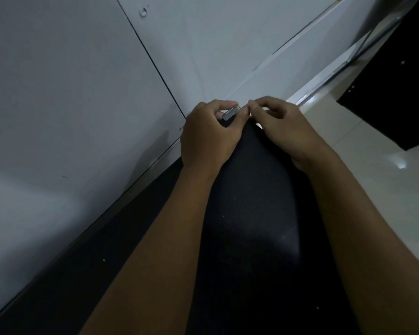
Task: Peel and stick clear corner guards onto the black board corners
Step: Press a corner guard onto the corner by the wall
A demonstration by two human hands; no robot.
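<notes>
A black board (247,213) runs from the bottom of the head view up to a corner near the middle, hidden under my fingers. My left hand (207,136) grips a small clear corner guard (230,114) at that corner, fingers curled round it. My right hand (283,128) pinches at the guard's right end with thumb and fingertips. Whether the guard touches the board's corner cannot be told.
A white panelled wall (82,93) with a dark seam stands left and behind. Pale glossy floor tiles (385,189) lie at the right. Another black board (394,93) sits at the upper right beside a white skirting strip (329,68).
</notes>
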